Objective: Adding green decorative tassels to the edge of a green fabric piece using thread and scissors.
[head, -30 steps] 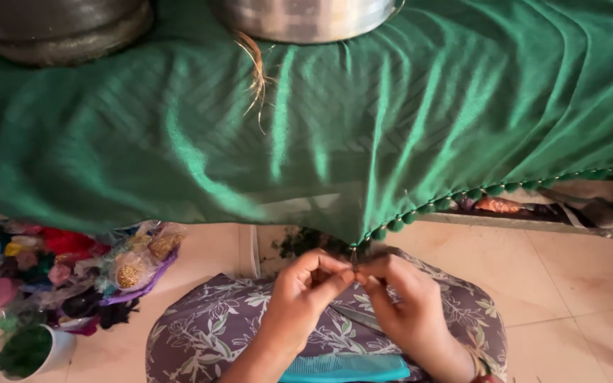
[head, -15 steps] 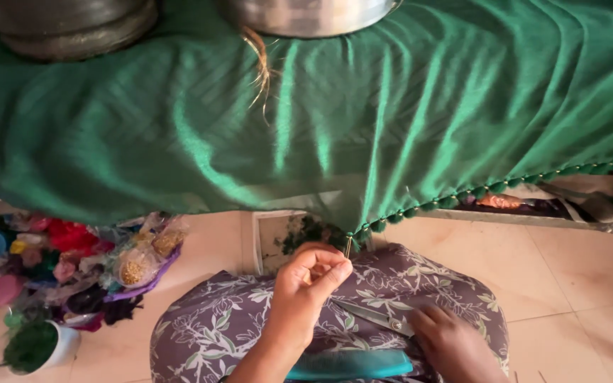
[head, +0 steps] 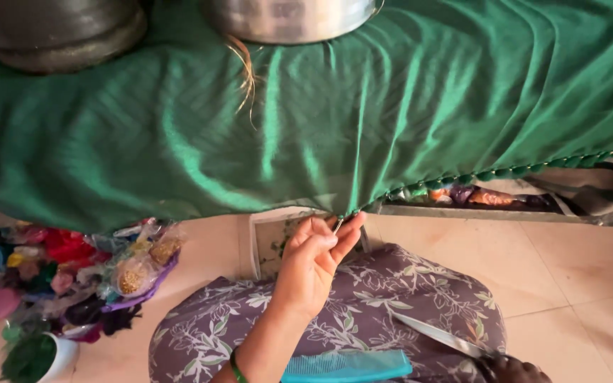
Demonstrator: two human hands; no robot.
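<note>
While its fingers (head: pixel 335 240) pinch a thin metal needle (head: pixel 338 225) at the beaded hem of the green cloth (head: pixel 306 128), the left hand (head: pixel 310 266) rises from the lap. The right hand (head: pixel 512 369), low at the frame's edge, grips scissors (head: pixel 441 335); bare floor tiles (head: pixel 576 262) lie to the right.

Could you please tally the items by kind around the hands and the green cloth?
Round metal pots on the cloth: 2
Green satin cloth with beaded edge: 1
Thin metal needle in left hand: 1
Teal plastic comb: 1
Scissors: 1
Total: 6
</note>
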